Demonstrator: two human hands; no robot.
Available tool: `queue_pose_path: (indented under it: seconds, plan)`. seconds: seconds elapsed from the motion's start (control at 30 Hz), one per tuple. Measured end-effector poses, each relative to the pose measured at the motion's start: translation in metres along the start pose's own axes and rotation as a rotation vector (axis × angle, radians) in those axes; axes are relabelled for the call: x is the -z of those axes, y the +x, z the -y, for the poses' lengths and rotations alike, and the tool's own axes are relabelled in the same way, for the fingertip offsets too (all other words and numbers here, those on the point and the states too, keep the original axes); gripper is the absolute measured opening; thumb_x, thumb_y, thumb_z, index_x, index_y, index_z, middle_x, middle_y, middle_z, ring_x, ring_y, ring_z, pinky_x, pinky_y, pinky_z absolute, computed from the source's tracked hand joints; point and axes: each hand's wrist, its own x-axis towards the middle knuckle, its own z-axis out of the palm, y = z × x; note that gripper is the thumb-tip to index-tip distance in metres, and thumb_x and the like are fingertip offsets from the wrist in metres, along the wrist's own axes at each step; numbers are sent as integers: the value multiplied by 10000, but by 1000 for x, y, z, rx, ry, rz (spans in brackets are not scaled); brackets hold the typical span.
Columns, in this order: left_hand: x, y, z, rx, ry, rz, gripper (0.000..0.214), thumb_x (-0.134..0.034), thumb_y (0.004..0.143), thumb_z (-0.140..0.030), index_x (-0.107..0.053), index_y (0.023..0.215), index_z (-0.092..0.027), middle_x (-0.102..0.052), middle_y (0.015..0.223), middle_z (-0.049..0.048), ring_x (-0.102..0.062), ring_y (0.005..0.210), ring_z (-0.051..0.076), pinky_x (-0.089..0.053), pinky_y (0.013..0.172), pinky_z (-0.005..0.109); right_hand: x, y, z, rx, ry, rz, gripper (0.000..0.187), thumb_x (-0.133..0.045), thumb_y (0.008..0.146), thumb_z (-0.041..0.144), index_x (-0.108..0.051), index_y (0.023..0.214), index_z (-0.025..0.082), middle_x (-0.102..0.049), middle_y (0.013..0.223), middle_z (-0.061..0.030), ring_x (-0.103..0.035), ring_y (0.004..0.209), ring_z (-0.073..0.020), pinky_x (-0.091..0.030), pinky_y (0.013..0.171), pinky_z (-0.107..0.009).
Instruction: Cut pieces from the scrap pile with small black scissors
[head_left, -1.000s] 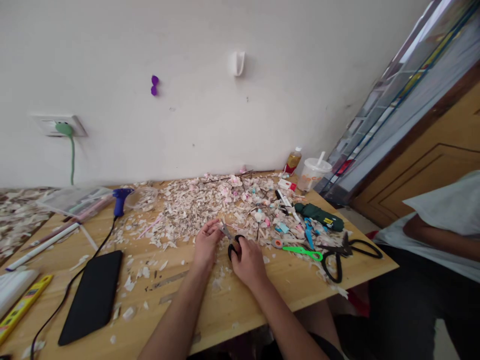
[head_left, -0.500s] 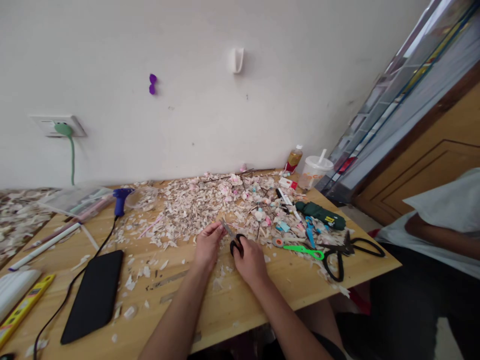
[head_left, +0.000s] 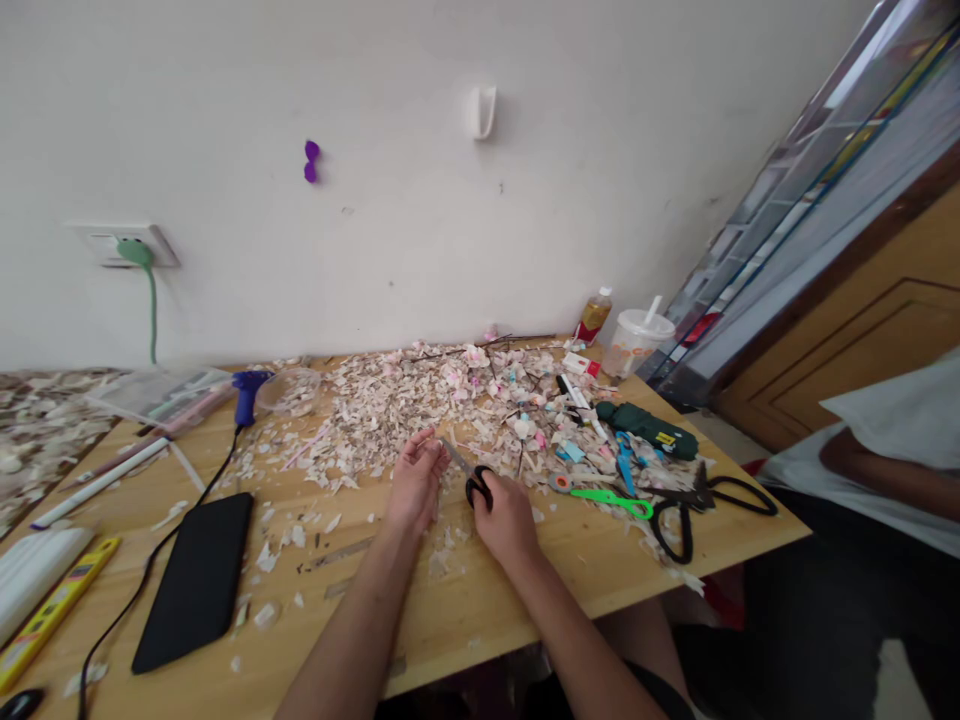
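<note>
My right hand (head_left: 506, 515) is wrapped around the black handles of small scissors (head_left: 459, 457), whose metal blades point up and left toward my other hand. My left hand (head_left: 416, 478) is closed in a pinch just left of the blade tips; whatever sits between its fingers is too small to make out. Beyond both hands spreads a heap of pale shavings or petal-like scraps (head_left: 382, 410). Pink and white artificial blossoms (head_left: 454, 377) lie among dark thin twigs at the back of the heap.
To the right lie a green craft tool (head_left: 611, 500), large black-handled scissors (head_left: 679, 540) and a dark green folded umbrella (head_left: 649, 430). A lidded cup (head_left: 637, 345) and a bottle (head_left: 592, 318) stand behind. Leftward are a black phone (head_left: 196, 580), a blue glue gun (head_left: 247, 397) and its cable. A person sits at right.
My left hand's fingers have drawn slightly left of the blades and turned upward a little. The right hand still holds the scissors; the whole view has shifted slightly.
</note>
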Motion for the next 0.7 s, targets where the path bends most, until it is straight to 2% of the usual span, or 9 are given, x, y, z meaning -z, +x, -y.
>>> queue_pose_path:
  seconds: [0.2,0.3,0.4,0.53,0.7]
  plan:
    - [4,2,-8,-293,475,159,324,-642,781,-249,-544,1088,-218,-626,861,14,-590,800,124,-448,767,261,3,-1,4,20,-16,12,232,-536,821,273,-558,1029,173,-627,911,-61,-534,896,-233,-353,817,-328]
    - [3,0,-10,-368,604,165,307,-587,815,-251,-525,1114,-219,-633,888,32,-597,831,139,-443,782,272,3,0,3,4,-6,19,180,-515,835,252,-558,997,186,-625,866,-44,-539,854,-217,-349,793,-312]
    - [0,-3,-11,-366,611,105,304,-595,802,-255,-515,1093,-215,-646,875,39,-615,809,145,-451,753,267,3,0,3,1,-3,15,136,-514,839,255,-556,953,195,-619,827,-36,-539,828,-208,-345,777,-302]
    - [-2,-3,-9,-290,531,33,339,-650,748,-268,-506,1049,-211,-656,813,21,-632,758,145,-470,733,270,3,-1,4,3,-16,-4,136,-516,837,257,-556,947,188,-618,825,-41,-537,826,-208,-346,776,-304]
    - [-1,0,-7,-169,423,30,365,-693,693,-279,-506,996,-198,-641,727,-7,-642,695,146,-497,740,303,-1,1,2,4,-23,1,128,-495,847,222,-565,947,182,-620,843,-51,-541,822,-205,-358,764,-303]
